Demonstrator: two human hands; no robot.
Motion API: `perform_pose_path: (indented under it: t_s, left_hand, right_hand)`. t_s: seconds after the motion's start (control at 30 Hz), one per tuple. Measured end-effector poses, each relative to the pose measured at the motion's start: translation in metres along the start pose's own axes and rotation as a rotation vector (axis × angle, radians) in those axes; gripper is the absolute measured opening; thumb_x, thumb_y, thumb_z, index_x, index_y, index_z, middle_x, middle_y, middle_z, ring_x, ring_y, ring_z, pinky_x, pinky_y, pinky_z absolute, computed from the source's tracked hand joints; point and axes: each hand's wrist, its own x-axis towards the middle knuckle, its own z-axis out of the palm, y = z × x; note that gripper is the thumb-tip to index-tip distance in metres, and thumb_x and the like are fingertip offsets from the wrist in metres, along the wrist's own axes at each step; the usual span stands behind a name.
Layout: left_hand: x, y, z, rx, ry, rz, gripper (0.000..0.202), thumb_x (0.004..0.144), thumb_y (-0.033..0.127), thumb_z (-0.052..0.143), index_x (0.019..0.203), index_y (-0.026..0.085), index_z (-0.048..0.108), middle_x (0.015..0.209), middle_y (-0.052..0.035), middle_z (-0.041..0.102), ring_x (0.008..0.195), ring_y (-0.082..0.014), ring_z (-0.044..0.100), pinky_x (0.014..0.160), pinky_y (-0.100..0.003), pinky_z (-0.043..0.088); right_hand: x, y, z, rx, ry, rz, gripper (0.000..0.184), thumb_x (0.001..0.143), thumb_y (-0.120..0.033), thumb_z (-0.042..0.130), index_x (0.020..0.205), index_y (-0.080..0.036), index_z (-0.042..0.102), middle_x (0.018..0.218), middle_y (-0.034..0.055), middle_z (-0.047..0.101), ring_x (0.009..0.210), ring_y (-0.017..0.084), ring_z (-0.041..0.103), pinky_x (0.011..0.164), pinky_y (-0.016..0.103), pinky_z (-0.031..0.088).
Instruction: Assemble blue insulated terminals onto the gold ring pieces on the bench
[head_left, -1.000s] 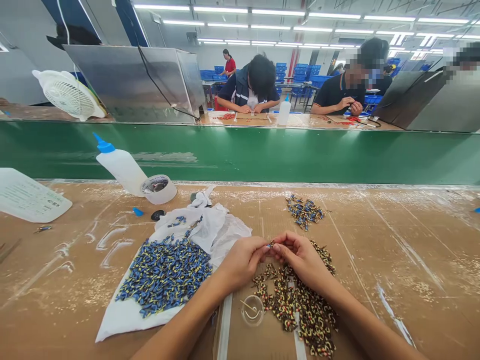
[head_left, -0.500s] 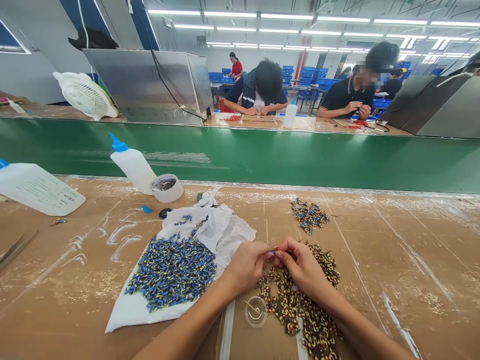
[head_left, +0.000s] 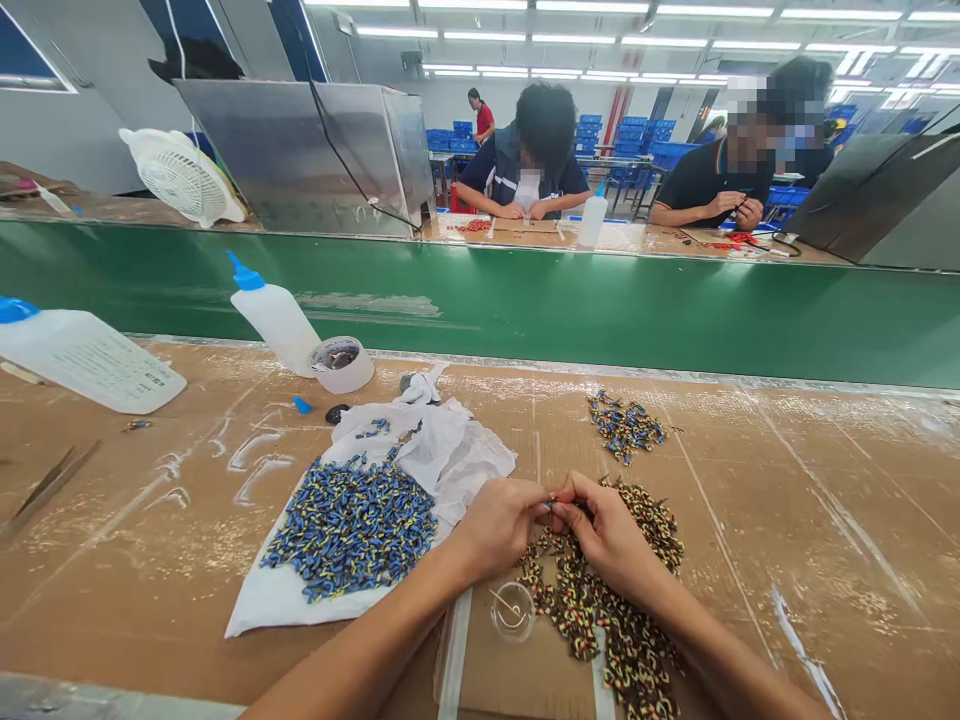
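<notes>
My left hand (head_left: 504,520) and my right hand (head_left: 604,520) meet fingertip to fingertip over the cardboard. Between them they pinch a tiny blue piece (head_left: 551,503), mostly covered by the fingers. Below and around my right hand spreads a heap of small dark pieces with yellow and red marks (head_left: 637,640). To the left of my left hand, many small blue-and-yellow pieces (head_left: 349,530) lie on a white cloth (head_left: 247,608). A small clear cup (head_left: 513,630) with a thin stick in it stands below my hands. Beyond them is a smaller pile of blue-and-dark pieces (head_left: 624,428).
Two white squeeze bottles (head_left: 97,360) (head_left: 277,320) with blue caps and a tape roll (head_left: 341,364) are at the left. Tweezers (head_left: 52,485) lie at the far left. A green strip (head_left: 525,300) separates this table from two people working opposite.
My view has shifted slightly, so the scene sits a little to the right. Both hands stay pinched together at the same spot, with fingers only slightly moved.
</notes>
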Motion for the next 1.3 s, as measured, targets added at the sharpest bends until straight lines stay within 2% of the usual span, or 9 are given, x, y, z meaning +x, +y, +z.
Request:
perform_pose_path:
  t_s: [0.13, 0.27, 0.43, 0.63, 0.8, 1.03, 1.17, 1.3]
  left_hand:
    - [0.0, 0.001, -0.006, -0.098, -0.004, -0.006, 0.027, 0.083, 0.005, 0.04, 0.074, 0.017, 0.063, 0.062, 0.0025, 0.056, 0.057, -0.0113, 0.049, 0.057, -0.021, 0.033]
    - [0.001, 0.001, -0.01, -0.128, -0.001, -0.027, 0.026, 0.086, 0.007, 0.039, 0.072, 0.016, 0.06, 0.061, 0.0038, 0.051, 0.058, -0.0107, 0.047, 0.058, -0.02, 0.033]
    - [0.002, 0.001, -0.014, -0.158, -0.019, -0.07, 0.029, 0.091, 0.012, 0.036, 0.079, 0.016, 0.061, 0.064, 0.0029, 0.054, 0.06, -0.0113, 0.049, 0.06, -0.02, 0.036]
    - [-0.002, -0.001, -0.015, -0.093, 0.0, -0.063, 0.027, 0.091, 0.015, 0.039, 0.073, 0.016, 0.059, 0.065, 0.001, 0.057, 0.064, -0.0129, 0.052, 0.063, -0.021, 0.036]
    - [-0.002, -0.002, -0.01, -0.035, -0.008, -0.02, 0.024, 0.083, 0.007, 0.043, 0.076, 0.018, 0.063, 0.068, 0.0015, 0.061, 0.065, -0.0126, 0.053, 0.064, -0.02, 0.033]
    - [0.0, -0.006, -0.002, 0.02, 0.003, -0.088, 0.021, 0.079, 0.01, 0.047, 0.072, 0.018, 0.065, 0.068, -0.0018, 0.064, 0.066, -0.0161, 0.056, 0.062, -0.023, 0.035]
    - [0.001, -0.005, -0.004, -0.017, -0.022, -0.049, 0.022, 0.078, 0.008, 0.046, 0.075, 0.018, 0.066, 0.07, -0.0009, 0.065, 0.066, -0.0151, 0.057, 0.062, -0.022, 0.035]
    - [0.003, -0.002, -0.01, -0.106, -0.048, -0.06, 0.025, 0.083, 0.011, 0.044, 0.073, 0.017, 0.065, 0.068, -0.0006, 0.064, 0.063, -0.0136, 0.055, 0.06, -0.022, 0.036]
  right_hand:
    - [0.003, 0.001, 0.003, 0.157, -0.017, 0.042, 0.022, 0.093, -0.035, 0.047, 0.079, -0.02, 0.053, 0.071, 0.0018, 0.062, 0.066, 0.017, 0.058, 0.062, 0.026, 0.046]
    - [0.005, 0.002, 0.002, 0.27, -0.023, 0.069, 0.022, 0.093, -0.039, 0.047, 0.085, -0.02, 0.054, 0.075, 0.003, 0.063, 0.069, 0.017, 0.058, 0.064, 0.028, 0.047]
    - [0.008, -0.001, 0.002, 0.276, 0.015, 0.081, 0.024, 0.094, -0.041, 0.044, 0.091, -0.02, 0.055, 0.076, 0.0031, 0.064, 0.071, 0.018, 0.058, 0.063, 0.027, 0.046]
    - [0.009, -0.004, 0.006, 0.27, -0.006, 0.087, 0.026, 0.093, -0.042, 0.047, 0.081, -0.019, 0.054, 0.076, 0.0029, 0.062, 0.07, 0.017, 0.057, 0.063, 0.025, 0.045]
    - [0.006, 0.003, 0.007, 0.152, -0.02, 0.087, 0.029, 0.093, -0.04, 0.047, 0.075, -0.018, 0.054, 0.066, 0.0013, 0.058, 0.06, 0.015, 0.052, 0.056, 0.023, 0.039]
    - [0.003, 0.006, 0.009, 0.024, -0.003, 0.068, 0.026, 0.094, -0.034, 0.045, 0.074, -0.019, 0.052, 0.066, 0.0012, 0.059, 0.062, 0.015, 0.053, 0.059, 0.023, 0.039]
    - [0.005, 0.006, 0.008, 0.052, -0.003, 0.076, 0.024, 0.093, -0.033, 0.047, 0.075, -0.019, 0.052, 0.067, 0.0015, 0.061, 0.063, 0.015, 0.055, 0.06, 0.024, 0.041]
    - [0.008, 0.002, 0.007, 0.189, -0.052, 0.143, 0.026, 0.092, -0.039, 0.049, 0.079, -0.017, 0.055, 0.069, 0.003, 0.064, 0.062, 0.015, 0.058, 0.056, 0.024, 0.045]
